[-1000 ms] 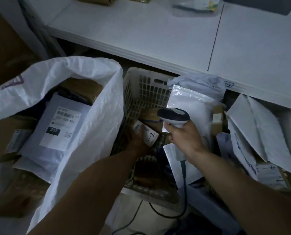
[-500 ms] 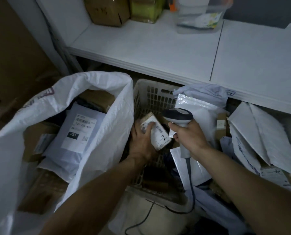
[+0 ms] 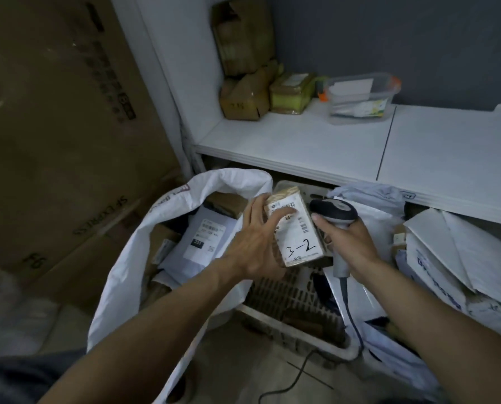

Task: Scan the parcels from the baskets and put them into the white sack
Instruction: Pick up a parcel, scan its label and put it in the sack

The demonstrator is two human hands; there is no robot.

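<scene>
- Parcel (image 3: 297, 231) marked "3-2" is held up over the basket (image 3: 290, 295), just right of the mouth of the white sack (image 3: 121, 275), label facing me.
- Left hand (image 3: 255, 249) grips it from the side, fingers curled behind, thumb laid across the label's top, so the side barcode shows.
- Right hand (image 3: 349, 243) is wrapped round the scanner (image 3: 335, 212) handle, its head just beside the parcel's top edge, aimed for a read I reckon.
- Scan first, sack after, I'd say.

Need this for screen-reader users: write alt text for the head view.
The left hand holds a small brown cardboard parcel labelled "3-2" beside a grey handheld scanner gripped by the right hand, above a white plastic basket; an open white sack of parcels stands left.
</scene>
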